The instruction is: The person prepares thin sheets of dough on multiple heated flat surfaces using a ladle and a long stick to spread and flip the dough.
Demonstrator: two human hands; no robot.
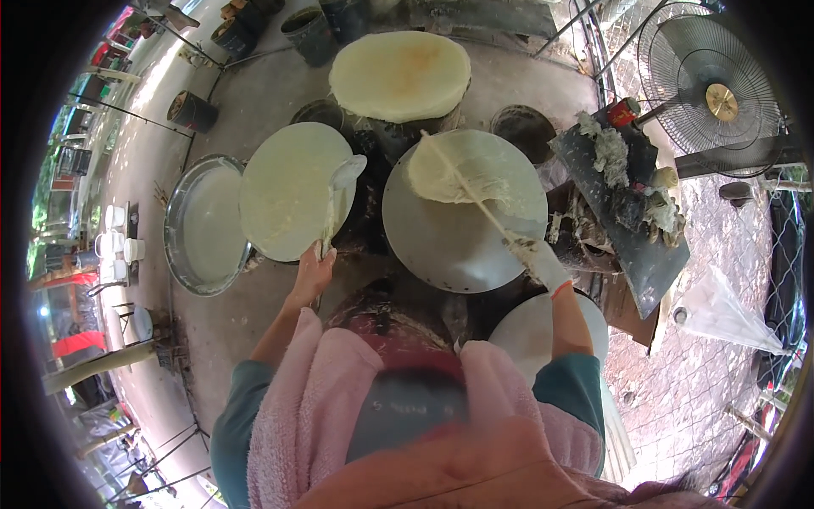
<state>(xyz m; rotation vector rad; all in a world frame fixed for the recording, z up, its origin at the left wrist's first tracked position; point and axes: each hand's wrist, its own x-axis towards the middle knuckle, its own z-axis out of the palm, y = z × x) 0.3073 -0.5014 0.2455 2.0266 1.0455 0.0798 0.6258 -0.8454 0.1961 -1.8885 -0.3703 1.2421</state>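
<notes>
Right hand (545,265): gloved and coated in batter, closed round the near end of a long thin stick (469,190).
Stick: slants away to the left from that hand, its far end under a folded pale sheet (449,174) on the grey round griddle (465,212).
Left hand (312,273): bare, fingers curled round the handle of a flat spatula (337,199).
Spatula: blade reaches up from the left hand over a pale round sheet (292,188) covering the left griddle.
Metal tray (199,225): just left of the left hand, beside that sheet.
Far round sheet (400,75): beyond both hands, between them, yellowish.
Dark board (632,229): right of the right hand, strewn with batter scraps.
Fan (708,85): far right.
</notes>
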